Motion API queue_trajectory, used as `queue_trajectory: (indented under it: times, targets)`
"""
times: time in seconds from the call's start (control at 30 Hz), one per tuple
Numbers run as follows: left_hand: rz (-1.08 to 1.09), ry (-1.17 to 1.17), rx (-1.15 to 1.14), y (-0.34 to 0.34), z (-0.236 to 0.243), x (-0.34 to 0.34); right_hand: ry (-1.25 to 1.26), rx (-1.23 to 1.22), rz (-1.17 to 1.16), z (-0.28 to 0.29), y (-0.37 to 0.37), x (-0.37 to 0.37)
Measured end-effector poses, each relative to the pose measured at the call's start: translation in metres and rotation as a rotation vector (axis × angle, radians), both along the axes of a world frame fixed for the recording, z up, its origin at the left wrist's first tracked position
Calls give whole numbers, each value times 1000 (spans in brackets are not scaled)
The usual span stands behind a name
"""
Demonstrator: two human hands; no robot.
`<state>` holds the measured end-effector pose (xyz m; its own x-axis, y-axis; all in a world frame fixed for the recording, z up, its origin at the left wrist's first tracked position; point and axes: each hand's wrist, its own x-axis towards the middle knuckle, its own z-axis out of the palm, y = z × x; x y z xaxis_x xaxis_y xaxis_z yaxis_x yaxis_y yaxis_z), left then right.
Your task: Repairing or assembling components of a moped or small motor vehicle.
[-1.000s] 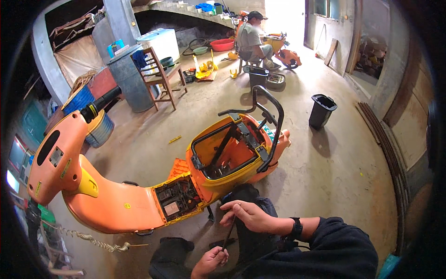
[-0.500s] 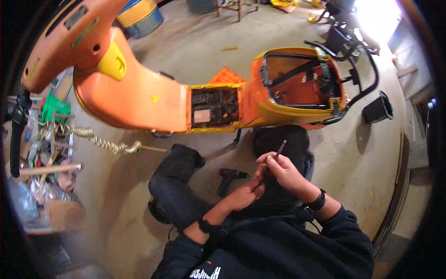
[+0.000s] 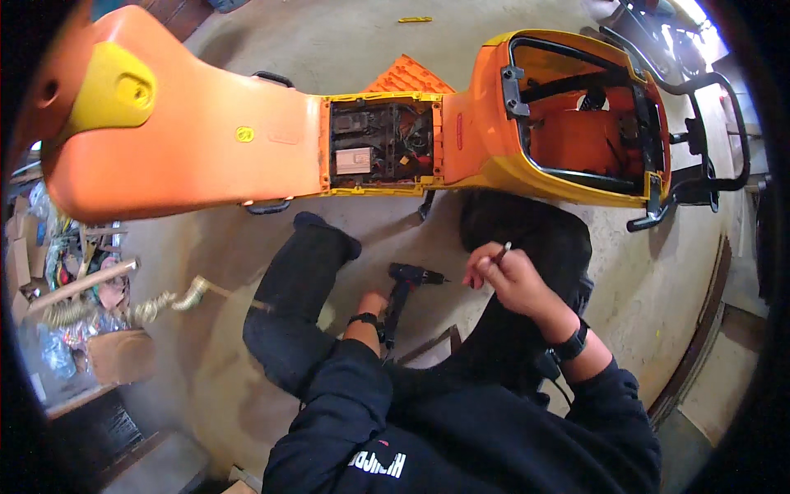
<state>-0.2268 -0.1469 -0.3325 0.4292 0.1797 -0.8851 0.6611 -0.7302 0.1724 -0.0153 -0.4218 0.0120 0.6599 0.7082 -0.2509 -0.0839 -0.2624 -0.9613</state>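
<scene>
My right hand is closed around a thin dark rod with a pale tip, held above my right thigh. My left hand is down between my legs, right beside the handle of a dark cordless drill. Its fingers are hidden, so I cannot make out whether they grip the handle. The drill's chuck points to the right, toward my right hand. In front of me lies an orange and yellow scooter body, its middle compartment uncovered, showing wiring and a silver box.
An orange ribbed panel lies on the floor beyond the scooter. Black bars stick out at its right end. To the left are a coiled hose, a cardboard box and mixed scrap. A small yellow piece lies farther off.
My hands have come apart: the left went down to the drill, while the right kept the rod. The view has shifted closer to the scooter.
</scene>
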Motion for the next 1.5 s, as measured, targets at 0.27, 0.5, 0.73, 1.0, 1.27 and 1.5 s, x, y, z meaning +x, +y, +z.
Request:
queue_trajectory:
  times: [0.27,0.5,0.73,1.0,1.27,1.5]
  targets:
    - [76,-226,187,-55,-98,-17,212,-149,-8,-6,7,10]
    - [161,-198,121,-54,-92,-2,176,-254,42,-14,21,16]
    - [447,-464,-317,-26,-66,16,169,-243,23,-13,22,14]
    - [747,-154,-528,-10,82,55,187,-123,-118,-14,15,10]
    - [824,-601,-676,-14,238,75,55,98,-404,-7,10,3]
    - [981,-1004,-1148,-61,368,41,-71,344,-442,40,17,-64]
